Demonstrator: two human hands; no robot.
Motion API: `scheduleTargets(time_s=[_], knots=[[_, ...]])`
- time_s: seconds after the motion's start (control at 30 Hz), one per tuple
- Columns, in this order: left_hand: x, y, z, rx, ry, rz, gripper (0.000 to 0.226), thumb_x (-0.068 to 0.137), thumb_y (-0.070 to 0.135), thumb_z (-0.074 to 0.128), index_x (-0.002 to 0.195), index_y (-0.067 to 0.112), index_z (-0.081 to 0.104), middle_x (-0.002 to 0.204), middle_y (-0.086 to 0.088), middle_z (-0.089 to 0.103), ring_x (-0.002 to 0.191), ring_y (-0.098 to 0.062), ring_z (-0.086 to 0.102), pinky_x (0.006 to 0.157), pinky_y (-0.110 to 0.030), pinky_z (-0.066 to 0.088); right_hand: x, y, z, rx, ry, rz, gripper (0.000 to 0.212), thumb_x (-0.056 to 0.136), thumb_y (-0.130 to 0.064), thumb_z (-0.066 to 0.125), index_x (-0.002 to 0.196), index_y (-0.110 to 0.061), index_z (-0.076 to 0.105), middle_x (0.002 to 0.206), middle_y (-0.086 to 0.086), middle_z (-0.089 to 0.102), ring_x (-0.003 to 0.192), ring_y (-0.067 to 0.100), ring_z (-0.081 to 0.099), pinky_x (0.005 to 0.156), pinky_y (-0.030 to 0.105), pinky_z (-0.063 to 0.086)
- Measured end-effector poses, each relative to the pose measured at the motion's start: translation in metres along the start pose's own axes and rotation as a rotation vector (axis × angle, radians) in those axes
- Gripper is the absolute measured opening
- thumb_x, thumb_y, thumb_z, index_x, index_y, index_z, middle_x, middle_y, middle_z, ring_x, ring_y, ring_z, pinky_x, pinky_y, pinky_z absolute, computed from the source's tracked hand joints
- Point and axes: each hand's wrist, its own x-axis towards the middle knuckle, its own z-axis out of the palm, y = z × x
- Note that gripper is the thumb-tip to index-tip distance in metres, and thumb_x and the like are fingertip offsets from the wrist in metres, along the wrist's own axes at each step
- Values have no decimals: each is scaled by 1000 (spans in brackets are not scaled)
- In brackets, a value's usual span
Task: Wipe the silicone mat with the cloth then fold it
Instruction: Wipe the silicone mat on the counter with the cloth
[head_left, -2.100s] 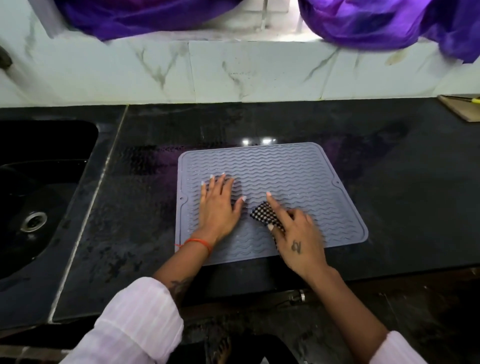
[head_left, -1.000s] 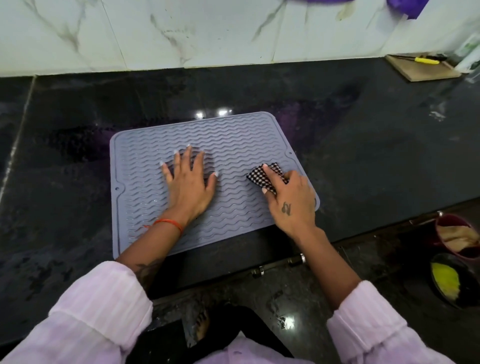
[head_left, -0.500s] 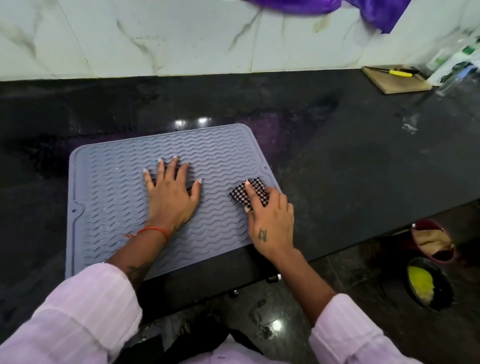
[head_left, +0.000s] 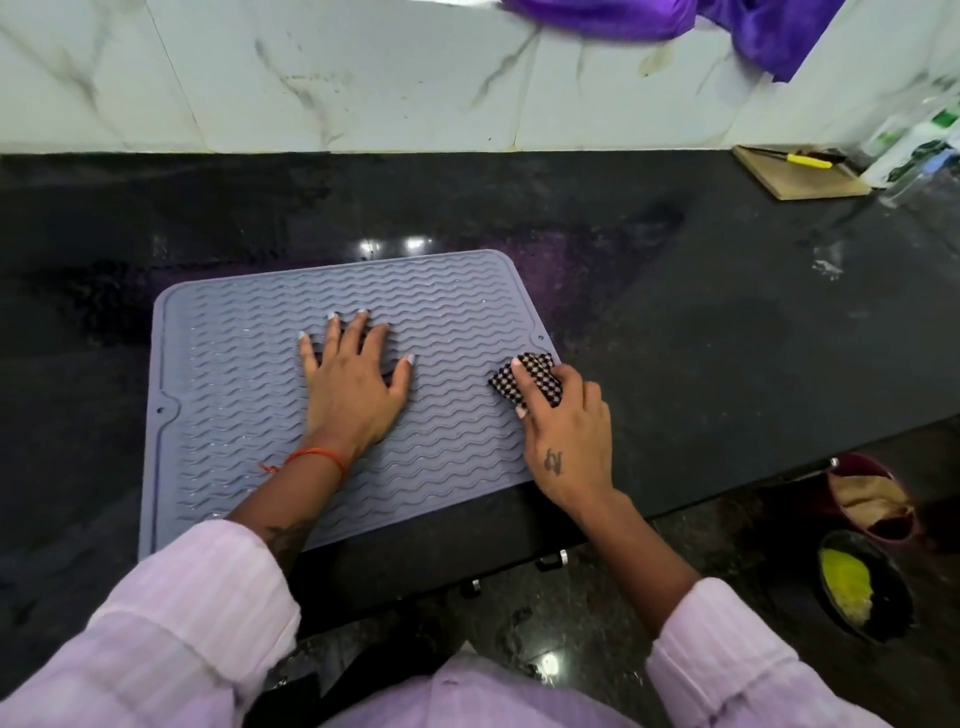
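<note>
Left hand (head_left: 353, 387) lies flat, fingers spread, palm pressed on the middle of the silicone mat (head_left: 244, 415). Right hand (head_left: 566, 431) presses the bunched checkered cloth (head_left: 524, 382) under its fingers at the mat's right edge. We note the grey, wavy-ribbed mat lies unfolded on the black counter (head_left: 727, 338), near its front edge.

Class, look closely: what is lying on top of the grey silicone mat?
On the silicone mat the left hand lies flat, fingers spread. Near the mat's right edge, the right hand presses a checked cloth. The hand hides part of the cloth.
</note>
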Motion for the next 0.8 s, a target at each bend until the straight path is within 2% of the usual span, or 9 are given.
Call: scheduleTargets(time_s=[0.07,0.13,0.17,0.23,0.37,0.47,0.67,0.73,0.8], knots=[[0,0,0,-3,1,-3,56,93,51,37,140,20,38,153,-4,29,143,-28,15,115,-53,0,8,8,-6,101,-26,-41,47,91,-26,49,137,-29,45,126,17,48,100,33,48,82,40,46],[0,1,0,-3,-2,-3,56,93,52,36,140,21,38,153,-4,28,143,-27,14,115,-53,-1,19,22,-16,387,-107,-7,46,93,-29,48,138,-29,44,127,13,45,110,26,44,93,30,38],[0,1,0,-4,0,-2,56,93,52,36,140,21,38,153,-4,28,143,-27,14,115,-52,-1,24,29,-18,480,-79,16,47,92,-32,46,138,-29,43,126,12,45,111,24,43,94,27,35],[0,1,0,-4,4,-3,55,93,51,36,140,21,38,153,-4,28,143,-27,14,115,-53,-1,29,32,-16,392,-19,55,51,89,-35,41,139,-28,42,127,13,46,109,26,44,93,32,38],[0,2,-1,5,9,-4,55,93,51,36,139,21,39,153,-4,29,143,-27,14,115,-53,0,19,15,4,-31,-29,29,52,90,-38,31,141,-29,39,126,16,49,98,33,49,80,43,42],[0,2,-1,4,7,-2,54,93,50,38,138,21,40,152,-5,29,143,-28,15,115,-54,0,21,14,8,-100,7,39,52,89,-36,31,140,-27,40,124,17,51,96,34,51,77,44,43],[0,2,-1,2,10,-2,53,93,50,38,137,21,40,151,-5,31,142,-29,17,114,-54,1,24,0,-1,-56,-138,71,54,98,-29,35,148,-29,18,140,16,29,115,32,35,95,43,31],[0,2,-1,-7,9,2,54,93,51,38,138,21,40,151,-5,31,142,-28,17,115,-54,1,31,9,-8,268,-151,139,49,98,-24,42,145,-27,31,136,12,35,118,29,39,99,37,33],[0,1,-1,-15,8,4,54,93,51,38,138,21,40,151,-5,31,143,-28,16,115,-54,1,39,26,-22,949,-124,357,43,96,-13,46,138,-24,45,135,2,45,122,22,45,101,30,37]])
